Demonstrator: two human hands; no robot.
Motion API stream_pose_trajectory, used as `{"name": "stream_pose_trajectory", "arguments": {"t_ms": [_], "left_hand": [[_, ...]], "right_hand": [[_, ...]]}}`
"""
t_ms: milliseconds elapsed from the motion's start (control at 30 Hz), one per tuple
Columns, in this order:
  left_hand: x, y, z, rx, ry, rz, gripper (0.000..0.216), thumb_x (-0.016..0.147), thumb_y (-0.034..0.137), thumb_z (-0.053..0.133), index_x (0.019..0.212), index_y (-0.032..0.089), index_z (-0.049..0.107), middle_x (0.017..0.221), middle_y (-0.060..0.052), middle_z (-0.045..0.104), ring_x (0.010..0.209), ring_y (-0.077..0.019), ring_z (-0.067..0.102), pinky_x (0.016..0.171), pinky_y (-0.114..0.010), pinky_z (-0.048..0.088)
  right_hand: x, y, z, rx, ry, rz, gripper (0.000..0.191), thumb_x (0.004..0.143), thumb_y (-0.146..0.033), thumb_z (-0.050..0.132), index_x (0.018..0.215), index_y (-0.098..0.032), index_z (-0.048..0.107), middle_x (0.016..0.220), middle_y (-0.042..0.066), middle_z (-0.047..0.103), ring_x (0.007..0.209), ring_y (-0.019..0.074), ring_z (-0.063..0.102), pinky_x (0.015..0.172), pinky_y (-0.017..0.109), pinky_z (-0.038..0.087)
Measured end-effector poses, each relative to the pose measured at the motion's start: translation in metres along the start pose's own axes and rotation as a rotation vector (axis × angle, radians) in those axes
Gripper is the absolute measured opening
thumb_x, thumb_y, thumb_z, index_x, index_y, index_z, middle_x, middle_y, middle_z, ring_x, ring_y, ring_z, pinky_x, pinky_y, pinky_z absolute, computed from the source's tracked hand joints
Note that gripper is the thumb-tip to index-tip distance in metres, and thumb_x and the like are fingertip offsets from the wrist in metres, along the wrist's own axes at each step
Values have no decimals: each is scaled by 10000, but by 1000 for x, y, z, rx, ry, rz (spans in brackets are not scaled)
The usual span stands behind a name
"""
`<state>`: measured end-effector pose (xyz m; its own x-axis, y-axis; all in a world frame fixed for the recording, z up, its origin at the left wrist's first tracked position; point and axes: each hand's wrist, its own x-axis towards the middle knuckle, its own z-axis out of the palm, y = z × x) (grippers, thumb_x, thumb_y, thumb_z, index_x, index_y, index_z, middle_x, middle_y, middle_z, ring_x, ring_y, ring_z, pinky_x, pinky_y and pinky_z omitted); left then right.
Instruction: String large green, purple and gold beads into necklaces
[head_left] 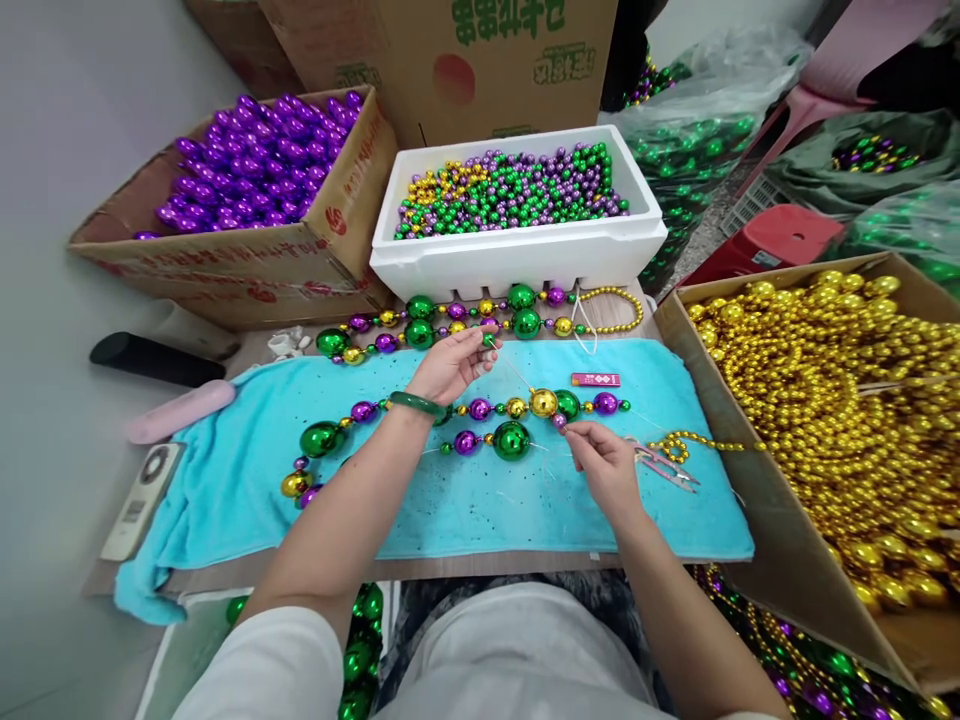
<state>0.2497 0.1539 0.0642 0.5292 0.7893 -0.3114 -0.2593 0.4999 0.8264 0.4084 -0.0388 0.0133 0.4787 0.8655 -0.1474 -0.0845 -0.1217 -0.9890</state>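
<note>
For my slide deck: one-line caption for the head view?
Left hand and right hand pinch thread of a bead strand over a turquoise towel.

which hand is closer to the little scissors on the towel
Right. The right hand lies just left of the scissors on the blue towel. The left hand is farther off, up and to their left.

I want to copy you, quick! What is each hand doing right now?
Left hand: fingers pinched shut on a small green bead.
Right hand: fingers pinched shut on a small purple bead of the bead strand.
</note>
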Motion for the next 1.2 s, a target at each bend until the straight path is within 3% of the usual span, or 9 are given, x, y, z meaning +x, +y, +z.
{"name": "stream_pose_trajectory", "arguments": {"t_ms": [500, 767, 933, 1100, 1200], "left_hand": [[-4, 2, 2, 14, -4, 29, 164, 840, 172, 650, 989, 120, 695, 834, -66, 699, 667, -91, 636, 602, -196, 514], [-14, 6, 10, 134, -9, 119, 353, 680, 126, 767, 1015, 162, 664, 793, -21, 693, 665, -105, 627, 608, -224, 489], [-30, -7, 23, 283, -60, 113, 133, 710, 233, 766, 722, 146, 666, 759, -37, 680, 629, -96, 579, 595, -228, 474], [-55, -7, 43, 382, -21, 248, 117, 791, 244, 712, 722, 155, 680, 753, -37, 681, 651, -99, 582, 597, -212, 476], [-73, 3, 61, 370, -12, 282, 87, 808, 164, 690, 729, 139, 663, 702, -26, 647, 650, -103, 601, 586, -206, 473]], "right_hand": [[0, -2, 0, -15, -7, 2, 244, 714, -416, 642, 734, -174, 662, 476, -46, 433, 440, 87, 359, 435, 232, 274], [4, -6, -1, -85, -54, -19, 252, 746, -422, 626, 737, -172, 648, 480, -49, 424, 448, 90, 366, 445, 236, 279], [0, -10, 7, -57, -101, -13, 259, 755, -436, 611, 773, -178, 608, 481, -51, 462, 451, 96, 418, 457, 233, 324], [-3, -12, -5, -193, -195, -1, 277, 743, -417, 645, 862, -167, 652, 599, -10, 597, 502, 102, 483, 496, 240, 379], [-6, -28, -19, -328, -163, -57, 291, 740, -385, 693, 939, -173, 702, 753, 18, 661, 532, 87, 463, 498, 235, 372]]}}
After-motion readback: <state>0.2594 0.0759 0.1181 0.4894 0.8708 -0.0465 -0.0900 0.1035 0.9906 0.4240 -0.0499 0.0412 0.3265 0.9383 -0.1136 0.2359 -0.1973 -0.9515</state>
